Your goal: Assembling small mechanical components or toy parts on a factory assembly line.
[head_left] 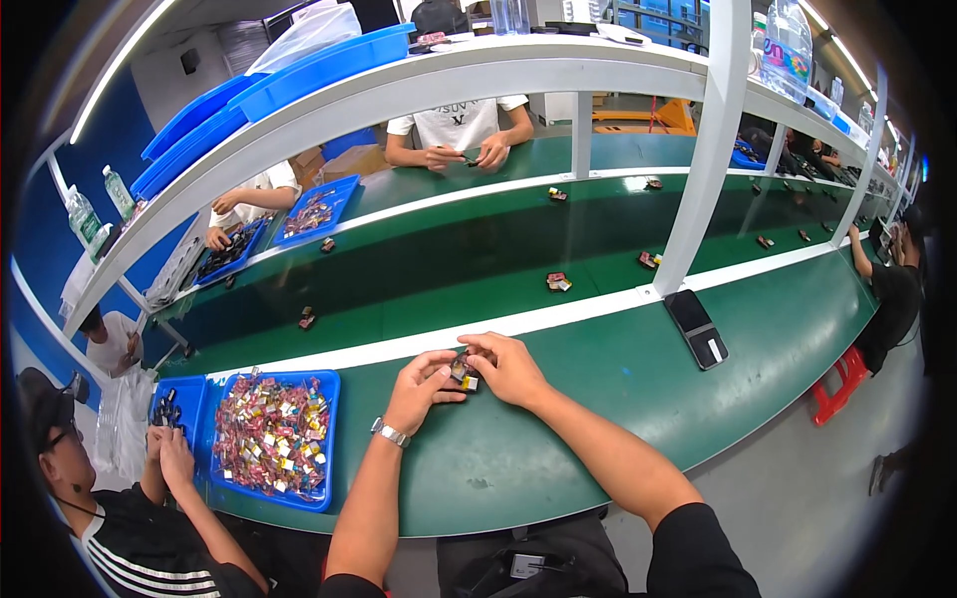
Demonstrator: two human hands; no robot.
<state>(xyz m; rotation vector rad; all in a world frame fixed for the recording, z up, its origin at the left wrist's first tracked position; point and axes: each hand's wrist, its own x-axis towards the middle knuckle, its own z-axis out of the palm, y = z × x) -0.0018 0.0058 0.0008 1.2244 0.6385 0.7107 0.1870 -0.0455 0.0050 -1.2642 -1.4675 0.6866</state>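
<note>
Over the green worktop, my left hand (417,393) and my right hand (504,369) meet around a small electronic part (461,375). It has a dark body with a yellow and white patch; fingers cover much of it, so its exact kind is unclear. My left fingers and thumb grip it from the left, a metal-banded watch (391,432) on that wrist. From the right and above, my right fingertips close on its upper end. Left of my hands, a blue tray (333,439) is heaped with small pink, white and yellow parts.
A black phone-like device (696,329) lies right of my hands. Beyond a white rail, a green conveyor belt (429,289) carries scattered small parts (558,282). A white post (701,149) rises at the rail. A co-worker's hands (171,453) are by a second blue tray (202,399).
</note>
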